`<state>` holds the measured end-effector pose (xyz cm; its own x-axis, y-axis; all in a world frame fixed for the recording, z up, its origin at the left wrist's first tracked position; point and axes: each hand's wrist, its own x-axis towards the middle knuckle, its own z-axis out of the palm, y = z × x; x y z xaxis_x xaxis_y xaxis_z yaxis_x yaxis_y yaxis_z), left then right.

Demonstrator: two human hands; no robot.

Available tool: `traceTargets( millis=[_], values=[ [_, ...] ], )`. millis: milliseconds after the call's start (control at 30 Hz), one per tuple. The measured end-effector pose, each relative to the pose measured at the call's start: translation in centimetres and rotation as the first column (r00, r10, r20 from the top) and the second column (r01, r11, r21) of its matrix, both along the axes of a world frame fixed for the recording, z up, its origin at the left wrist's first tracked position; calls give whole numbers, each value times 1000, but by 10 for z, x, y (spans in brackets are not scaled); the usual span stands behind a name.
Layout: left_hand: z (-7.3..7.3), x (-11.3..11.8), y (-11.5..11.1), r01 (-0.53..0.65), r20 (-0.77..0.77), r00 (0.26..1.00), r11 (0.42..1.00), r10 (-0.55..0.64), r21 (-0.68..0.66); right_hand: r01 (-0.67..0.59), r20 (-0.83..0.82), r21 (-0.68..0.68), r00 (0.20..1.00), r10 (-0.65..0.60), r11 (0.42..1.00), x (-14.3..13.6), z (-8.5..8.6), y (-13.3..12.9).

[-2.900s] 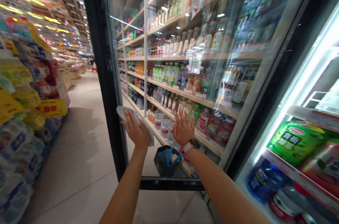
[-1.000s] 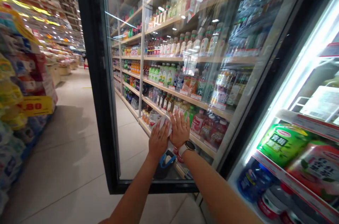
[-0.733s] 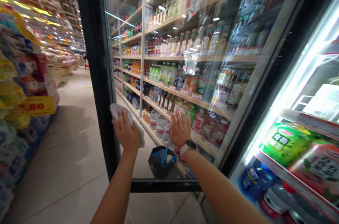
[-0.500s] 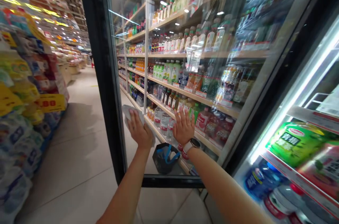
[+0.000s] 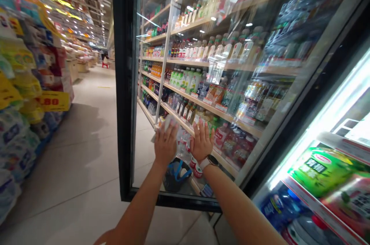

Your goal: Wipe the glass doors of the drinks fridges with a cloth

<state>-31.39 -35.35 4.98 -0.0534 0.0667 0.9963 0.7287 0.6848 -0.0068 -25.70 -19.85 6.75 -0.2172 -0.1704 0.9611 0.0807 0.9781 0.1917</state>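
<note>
A pale cloth (image 5: 171, 119) lies between my left hand (image 5: 165, 145) and the glass of a black-framed cooler door (image 5: 125, 94). That hand presses it flat, fingers stretched upward; part of the cloth is hidden behind the palm. Close beside it on the right, my right hand (image 5: 201, 143) rests against the same pane with fingers spread and nothing held. A watch (image 5: 212, 160) with a light band is on the right wrist. Behind the glass, low down, a dark bucket (image 5: 173, 179) with blue straps stands on the floor.
Drink shelves (image 5: 196, 100) full of bottles show through the pane. To the right, the lit cooler holds green packs (image 5: 320, 171) and large bottles (image 5: 277, 202). Stacked goods with a yellow price sign (image 5: 53, 101) line the aisle (image 5: 92, 121) at left.
My left hand has slid the cloth rightward across the glass, nearer my right hand. My right hand stays at about the same place. The view has shifted slightly left.
</note>
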Motion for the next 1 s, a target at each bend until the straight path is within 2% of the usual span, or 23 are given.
traceTargets(
  millis=[100, 200, 267, 367, 500, 567, 633, 700, 800, 867, 933, 1000],
  values=[
    [5, -11, -32, -78, 129, 990, 978, 54, 192, -11, 0, -12, 1000, 11, 1000, 1, 0, -1],
    [4, -15, -42, -103, 189, 980, 968, 60, 229, -23, 8, -28, 1000, 23, 999, 1, -2, -1],
    [1, -12, -33, -99, 188, 981, 968, 56, 230, -30, 8, -30, 1000, 30, 999, 1, -2, 0],
    [-11, 0, -3, -89, 176, 983, 971, 50, 220, -34, 15, -39, 999, 34, 999, 1, -2, -1],
    [-34, 19, 37, 41, 108, 993, 999, -41, 4, -30, 10, -43, 999, 30, 999, 0, -1, -1],
    [-43, 26, 47, 80, 67, 995, 994, -76, -70, -26, -2, -28, 1000, 26, 999, -1, -1, 0],
    [-47, 26, 47, 67, 27, 998, 991, -64, -115, -16, -11, -13, 1000, 16, 1000, -2, -1, 1],
    [-43, 21, 36, 33, -22, 999, 984, -38, -176, -6, -9, -9, 1000, 6, 1000, -1, -1, 1],
    [-29, 6, 6, -23, -66, 998, 978, 9, -207, -4, 9, -7, 1000, 4, 1000, 1, 0, 0],
    [-16, -4, -18, -69, -27, 997, 990, 66, -125, -12, 9, -11, 1000, 13, 1000, 2, 1, -1],
    [-4, -11, -37, -104, 69, 992, 994, 102, 27, -23, -1, -18, 1000, 23, 1000, 3, 1, -2],
    [5, -12, -45, -123, 172, 981, 975, 90, 185, -29, -6, -22, 1000, 29, 999, 3, 1, -2]
  ],
)
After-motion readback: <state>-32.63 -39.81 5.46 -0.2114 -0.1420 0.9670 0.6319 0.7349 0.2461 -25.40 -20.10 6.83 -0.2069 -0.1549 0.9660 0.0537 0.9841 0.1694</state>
